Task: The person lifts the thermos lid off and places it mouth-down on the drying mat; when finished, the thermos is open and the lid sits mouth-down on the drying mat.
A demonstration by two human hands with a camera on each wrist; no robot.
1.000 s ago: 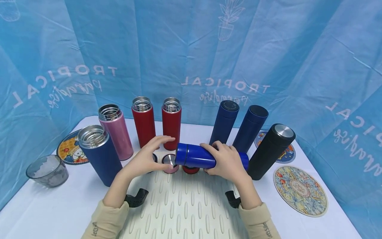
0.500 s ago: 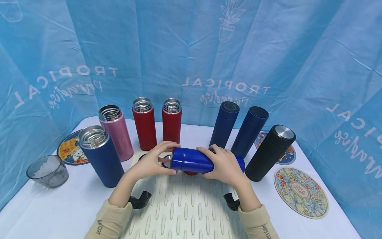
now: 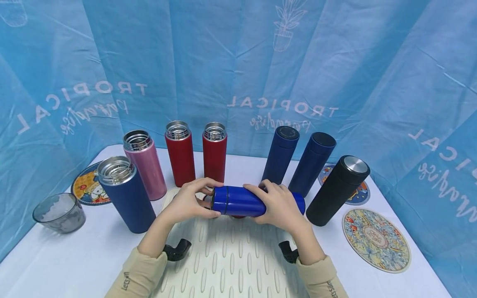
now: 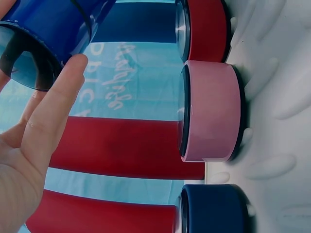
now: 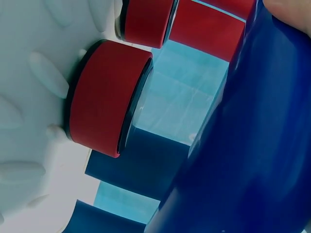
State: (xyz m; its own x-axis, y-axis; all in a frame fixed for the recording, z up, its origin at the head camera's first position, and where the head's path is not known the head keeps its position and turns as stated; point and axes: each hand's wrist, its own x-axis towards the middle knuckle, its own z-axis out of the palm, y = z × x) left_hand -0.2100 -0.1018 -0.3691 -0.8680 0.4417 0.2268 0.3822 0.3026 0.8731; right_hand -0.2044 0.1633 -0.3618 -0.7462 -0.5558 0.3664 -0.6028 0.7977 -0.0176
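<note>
A glossy blue thermos [image 3: 244, 202] lies sideways in the air above the back of the pale ribbed mat [image 3: 223, 256]. My right hand [image 3: 277, 205] grips its body from above. At its left end, my left hand [image 3: 188, 203] holds the blue lid [image 3: 220, 200] between thumb and fingers. The left wrist view shows a finger against the lid's rim, with the lid's shiny, dark-edged end facing my palm. Below stand a pink lid [image 4: 214, 111], a dark blue lid [image 4: 216, 208] and red lids, one being this red lid [image 5: 109, 97] under the thermos.
Lidless bottles stand at left: navy [image 3: 126, 198], pink [image 3: 147, 169] and two red [image 3: 180, 157]. Two capped navy bottles [image 3: 279, 157] and a black one [image 3: 333, 194] stand at right. A glass bowl [image 3: 61, 213] is far left; a patterned round mat [image 3: 376, 240] lies right.
My left hand has moved right and closed around the thermos lid. The thermos has shifted slightly left and lower, with my right hand still gripping it.
</note>
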